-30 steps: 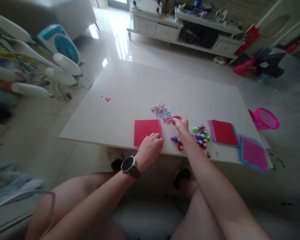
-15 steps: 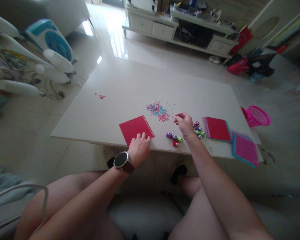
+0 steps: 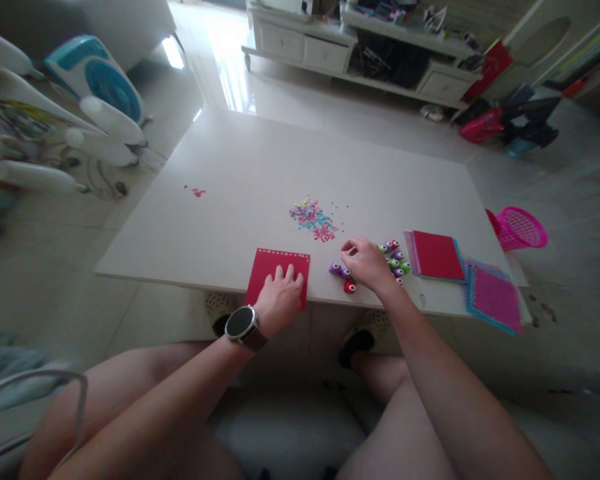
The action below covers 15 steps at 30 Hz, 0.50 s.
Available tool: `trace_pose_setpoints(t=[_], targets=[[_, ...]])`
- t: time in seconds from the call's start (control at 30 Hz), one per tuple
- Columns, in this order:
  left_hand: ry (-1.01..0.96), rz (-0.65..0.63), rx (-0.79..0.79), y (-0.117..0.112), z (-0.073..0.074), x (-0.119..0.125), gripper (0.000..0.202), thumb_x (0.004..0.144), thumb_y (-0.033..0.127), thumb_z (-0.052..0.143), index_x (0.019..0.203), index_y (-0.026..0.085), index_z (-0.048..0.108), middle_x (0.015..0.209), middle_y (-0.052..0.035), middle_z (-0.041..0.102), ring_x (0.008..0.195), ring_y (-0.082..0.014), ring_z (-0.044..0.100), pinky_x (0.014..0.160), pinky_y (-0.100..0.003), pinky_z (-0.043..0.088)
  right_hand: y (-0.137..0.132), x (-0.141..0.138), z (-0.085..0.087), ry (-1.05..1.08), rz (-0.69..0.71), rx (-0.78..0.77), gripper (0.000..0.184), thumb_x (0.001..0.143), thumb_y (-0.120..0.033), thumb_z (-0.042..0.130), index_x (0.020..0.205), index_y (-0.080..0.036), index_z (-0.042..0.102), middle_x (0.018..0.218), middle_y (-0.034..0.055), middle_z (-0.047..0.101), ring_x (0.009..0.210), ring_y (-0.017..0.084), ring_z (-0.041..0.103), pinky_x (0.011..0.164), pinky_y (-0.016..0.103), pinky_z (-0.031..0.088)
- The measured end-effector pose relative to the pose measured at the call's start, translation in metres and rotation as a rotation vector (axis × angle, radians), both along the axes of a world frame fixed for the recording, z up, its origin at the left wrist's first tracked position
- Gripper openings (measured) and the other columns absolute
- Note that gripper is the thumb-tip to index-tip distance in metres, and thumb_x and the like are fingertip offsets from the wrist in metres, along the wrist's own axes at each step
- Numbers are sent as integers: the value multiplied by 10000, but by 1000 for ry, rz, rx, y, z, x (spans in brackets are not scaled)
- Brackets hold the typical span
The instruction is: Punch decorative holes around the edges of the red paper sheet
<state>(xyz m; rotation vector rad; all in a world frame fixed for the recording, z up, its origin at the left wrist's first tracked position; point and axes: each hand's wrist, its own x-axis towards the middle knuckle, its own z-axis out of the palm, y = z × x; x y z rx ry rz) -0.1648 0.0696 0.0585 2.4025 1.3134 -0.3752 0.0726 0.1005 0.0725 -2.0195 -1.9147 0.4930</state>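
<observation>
A red square sheet (image 3: 256, 280) with a row of punched shapes along its far edge lies at the table's near edge. Fingers spread, my left hand (image 3: 281, 293) rests flat on it. My right hand (image 3: 366, 263) hovers with curled fingers over several small purple, red and green craft punches (image 3: 349, 287); whether anything is between its fingertips is too small to tell. More craft punches (image 3: 399, 263) stand just right of that hand, partly hidden by it. Beyond both hands lies a heap of tiny coloured paper cutouts (image 3: 314, 219).
A few red cutouts (image 3: 197, 193) lie on the left of the white table (image 3: 230, 173). To the right are a stack of red sheets (image 3: 439, 256) and a pink-and-blue stack (image 3: 495, 297) overhanging the near edge. A pink basket (image 3: 523, 228) stands past the table's right side.
The red sheet has turned counterclockwise under my left hand, bringing its punched edge from the right to the far side. My right hand has come nearer, over the punches.
</observation>
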Motion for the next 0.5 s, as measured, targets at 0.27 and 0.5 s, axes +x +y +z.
trace_pose_setpoints(t=[0.27,0.5], targets=[[58,-50,16,-4,3,4,565,1048,184,521,1600,63,533,1710,-288,469,1515,-472,523,1174,-581,515,0,12,4,-161,81,-307,251,926,-121,704,1154,-170,796,1203,126,814,1086,255,745,924,306,513],[60,-35,15,-12,5,7,603,1036,198,586,1627,108,510,1738,-274,436,1555,-456,488,1174,-555,514,-9,14,6,-236,124,-397,393,895,-62,699,1261,-178,786,1300,129,799,1166,268,747,960,306,523]])
